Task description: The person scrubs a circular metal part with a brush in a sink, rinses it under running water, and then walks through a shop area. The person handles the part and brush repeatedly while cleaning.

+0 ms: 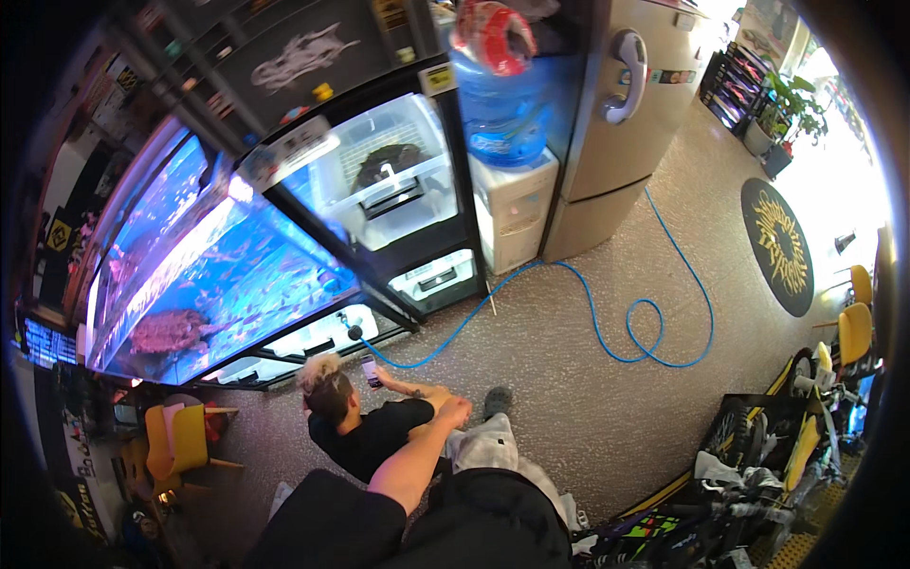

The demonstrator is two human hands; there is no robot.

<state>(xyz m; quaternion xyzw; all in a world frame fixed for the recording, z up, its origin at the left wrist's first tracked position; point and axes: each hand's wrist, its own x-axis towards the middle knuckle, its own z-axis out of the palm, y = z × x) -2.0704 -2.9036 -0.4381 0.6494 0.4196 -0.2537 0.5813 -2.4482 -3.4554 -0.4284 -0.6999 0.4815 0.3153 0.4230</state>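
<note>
My left hand (pixel 455 411) is at the end of my bare forearm, above the knee of my light trousers (pixel 483 444). Its fingers look curled, but I cannot make out whether anything is in them. My right hand is out of view. Just left of my arm, a person in a black T-shirt (pixel 377 437) is low to the floor, holding a smartphone (pixel 370 371) with a lit screen. Before that person stands a large lit aquarium (pixel 256 284) with many small fish and a big rough-shelled turtle (pixel 167 331).
A blue hose (pixel 590 299) loops across the speckled floor (pixel 554 384). Clear plastic tubs (pixel 434 195) sit in the black rack, near a water dispenser (pixel 515 206) and a refrigerator (pixel 618 107). Bicycles (pixel 753 455) stand right; yellow chairs (pixel 178 441) stand left and far right.
</note>
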